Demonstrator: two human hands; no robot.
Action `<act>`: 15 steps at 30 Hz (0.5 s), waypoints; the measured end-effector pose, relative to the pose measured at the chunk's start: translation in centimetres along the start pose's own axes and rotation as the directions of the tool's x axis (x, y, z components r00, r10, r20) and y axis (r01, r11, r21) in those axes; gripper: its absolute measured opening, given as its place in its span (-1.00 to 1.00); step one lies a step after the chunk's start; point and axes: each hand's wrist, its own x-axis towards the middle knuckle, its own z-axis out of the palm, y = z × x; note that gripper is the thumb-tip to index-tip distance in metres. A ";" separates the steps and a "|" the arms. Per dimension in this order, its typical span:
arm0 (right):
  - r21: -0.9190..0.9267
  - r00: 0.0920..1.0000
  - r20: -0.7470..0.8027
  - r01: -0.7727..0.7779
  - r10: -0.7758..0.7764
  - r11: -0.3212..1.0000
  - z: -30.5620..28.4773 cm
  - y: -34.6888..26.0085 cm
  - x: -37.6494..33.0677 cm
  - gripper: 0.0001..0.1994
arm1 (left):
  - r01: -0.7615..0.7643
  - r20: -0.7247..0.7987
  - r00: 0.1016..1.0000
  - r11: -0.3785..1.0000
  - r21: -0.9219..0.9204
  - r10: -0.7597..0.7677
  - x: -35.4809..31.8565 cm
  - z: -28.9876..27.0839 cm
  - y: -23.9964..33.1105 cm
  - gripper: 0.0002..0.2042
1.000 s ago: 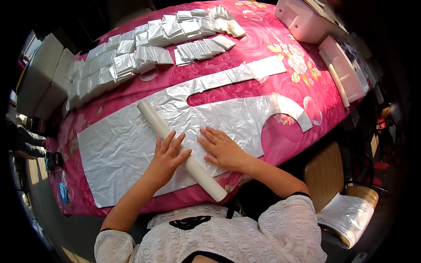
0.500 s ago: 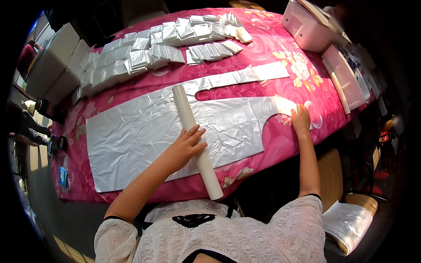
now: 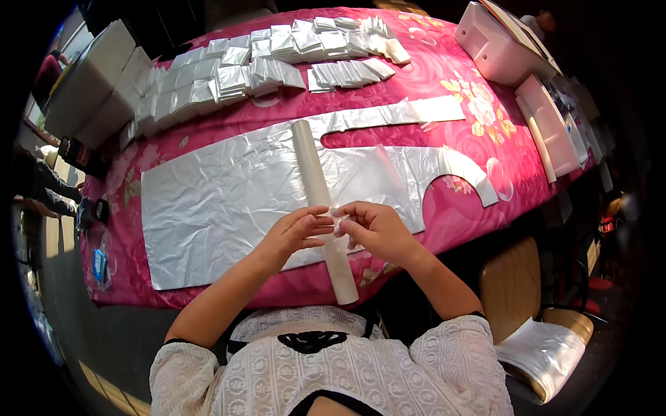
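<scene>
Hands (image 3: 378, 227) over roll (image 3: 311, 163), end at edge of tablecloth (image 3: 458, 225), open room rightward

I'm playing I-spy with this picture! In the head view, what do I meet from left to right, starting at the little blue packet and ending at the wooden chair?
Blue packet → left hand → right hand → wooden chair.
</scene>
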 end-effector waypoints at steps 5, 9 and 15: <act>-0.290 0.856 0.382 0.469 -0.348 0.834 7.4 0.6 -1.0 -0.65 | 0.289 -0.003 0.957 0.952 0.103 -0.291 -3.4 -4.8 1.0 -0.67; -0.597 0.925 0.161 0.369 -0.344 0.712 7.0 0.9 -3.3 -0.62 | 0.393 -0.197 0.907 0.917 0.072 -0.373 -8.3 -11.6 2.2 -0.79; -0.816 0.977 -0.159 -0.212 0.144 0.538 4.3 2.5 -5.4 -0.50 | 0.446 -0.394 0.836 0.892 0.079 -0.383 -13.3 -19.7 1.6 -0.82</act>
